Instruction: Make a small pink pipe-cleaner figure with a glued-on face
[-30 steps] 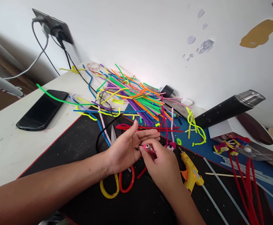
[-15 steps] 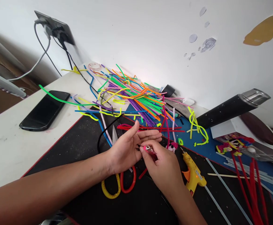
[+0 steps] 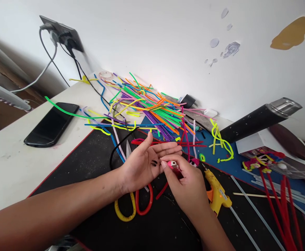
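Right hand [image 3: 187,179] — gripping a pink item [image 3: 172,163] — has shifted aside; left hand [image 3: 141,167] open, its black bits [image 3: 154,162] bared.

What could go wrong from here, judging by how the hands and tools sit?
The small black bits lie loose on the open left hand, so a tilt could spill them.

The right hand, pinching a small pink item, is close beside the glue gun; its lit indicator suggests it may be hot, risking a burn.

The scissors lie partly beneath the left hand and might nick it.
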A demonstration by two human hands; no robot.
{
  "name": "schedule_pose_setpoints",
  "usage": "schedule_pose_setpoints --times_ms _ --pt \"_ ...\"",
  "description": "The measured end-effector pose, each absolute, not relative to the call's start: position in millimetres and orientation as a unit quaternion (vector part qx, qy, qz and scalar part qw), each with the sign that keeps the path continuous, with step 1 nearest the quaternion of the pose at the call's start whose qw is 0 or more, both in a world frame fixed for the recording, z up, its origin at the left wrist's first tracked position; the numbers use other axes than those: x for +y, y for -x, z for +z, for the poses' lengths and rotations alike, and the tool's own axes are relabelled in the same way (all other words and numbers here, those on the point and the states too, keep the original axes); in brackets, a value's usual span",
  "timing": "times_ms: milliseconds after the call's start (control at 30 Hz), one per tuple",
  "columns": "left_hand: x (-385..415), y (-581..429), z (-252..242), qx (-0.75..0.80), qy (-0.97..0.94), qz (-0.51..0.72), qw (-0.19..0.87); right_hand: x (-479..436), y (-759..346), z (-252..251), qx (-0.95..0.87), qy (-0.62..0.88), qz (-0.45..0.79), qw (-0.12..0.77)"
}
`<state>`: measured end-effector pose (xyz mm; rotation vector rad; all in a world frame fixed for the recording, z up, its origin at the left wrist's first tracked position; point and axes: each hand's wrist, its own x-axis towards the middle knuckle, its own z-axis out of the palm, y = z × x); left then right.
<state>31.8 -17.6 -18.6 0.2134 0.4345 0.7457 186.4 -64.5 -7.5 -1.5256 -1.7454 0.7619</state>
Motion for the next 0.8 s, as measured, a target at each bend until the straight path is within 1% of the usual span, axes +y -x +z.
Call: schedule_pose_setpoints --times_ms 267,500,800 --pt "-14.8 -31.8 -16.2 0.205 -0.070 0.383 0.898 -65.9 -184.3 -7.7 -0.695 0.565 0.279 0.346" --pt "-14.7 -32.3 -17.7 0.213 -0.065 0.380 0.898 -68.2 -181.4 -10.8 -0.714 0.550 0.261 0.346" --pt "-16.3 -33.8 -21.2 0.232 -0.075 0.373 0.895 -67.9 -180.4 -14.7 -0.727 0.558 0.247 0.316"
